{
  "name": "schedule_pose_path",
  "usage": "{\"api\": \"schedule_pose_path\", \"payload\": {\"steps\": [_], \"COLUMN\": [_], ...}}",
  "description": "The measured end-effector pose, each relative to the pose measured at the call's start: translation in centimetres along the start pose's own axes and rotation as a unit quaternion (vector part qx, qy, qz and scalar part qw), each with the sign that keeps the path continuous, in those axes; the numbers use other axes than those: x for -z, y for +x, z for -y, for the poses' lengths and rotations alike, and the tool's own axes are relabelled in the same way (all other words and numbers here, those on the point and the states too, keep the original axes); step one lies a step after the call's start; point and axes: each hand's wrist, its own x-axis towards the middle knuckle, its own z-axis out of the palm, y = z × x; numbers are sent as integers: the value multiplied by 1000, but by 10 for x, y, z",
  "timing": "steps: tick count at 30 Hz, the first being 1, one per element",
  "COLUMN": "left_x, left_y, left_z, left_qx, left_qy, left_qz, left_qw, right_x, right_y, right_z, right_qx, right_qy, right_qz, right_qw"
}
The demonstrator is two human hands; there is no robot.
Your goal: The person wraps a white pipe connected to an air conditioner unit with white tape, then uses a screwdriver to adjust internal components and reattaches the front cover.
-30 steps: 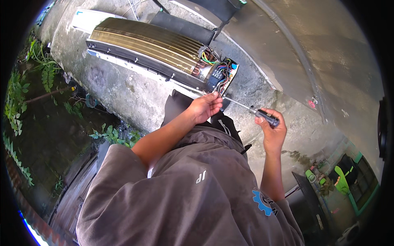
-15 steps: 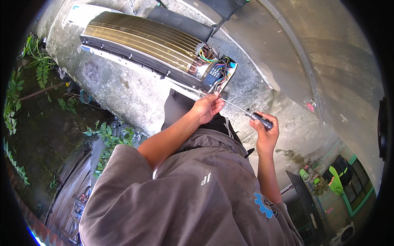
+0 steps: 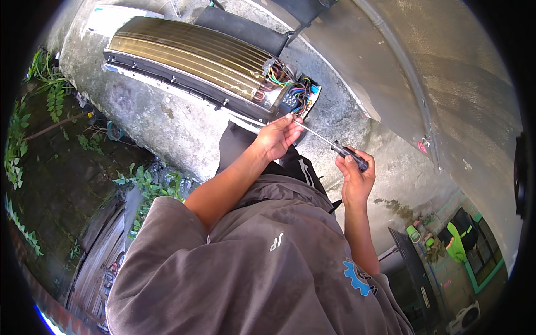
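Observation:
My right hand (image 3: 358,174) is closed round the black handle of a screwdriver (image 3: 322,138), whose long metal shaft slants up and left. The shaft's far end reaches the fingertips of my left hand (image 3: 279,135), which are pinched at the near edge of an opened air conditioner unit (image 3: 190,56). Whatever small thing those fingers hold is hidden. Gold-coloured fins run along the unit. At its right end, coloured wires (image 3: 302,96) and a dark blue block (image 3: 289,104) lie exposed, just beyond my left hand.
Beyond the unit stands a black bench-like seat (image 3: 241,30), and a white panel (image 3: 120,15) lies at the far left. A concrete wall (image 3: 435,72) rises on the right. Green plants (image 3: 148,181) grow beside the concrete ledge (image 3: 134,100) on the left.
My hands and the screwdriver have shifted slightly left. The shaft's far end now sits a little higher against my left fingertips. The view has shifted slightly.

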Motion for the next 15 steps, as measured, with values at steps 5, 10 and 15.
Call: {"api": "schedule_pose_path", "payload": {"steps": [5,10,15], "left_x": [-5,-5,-16], "left_y": [-2,5,9], "left_z": [-3,-7,-6], "left_qx": [-30,1,27], "left_qy": [-5,2,6], "left_qz": [21,-13,-22], "left_qw": [999,1000,999], "right_x": [0,0,-4], "right_y": [6,10,15], "right_z": [0,1,1], "right_qx": [-21,49,95], "right_qy": [26,-52,-50], "right_qz": [-19,44,46], "right_qw": [999,996,993]}}
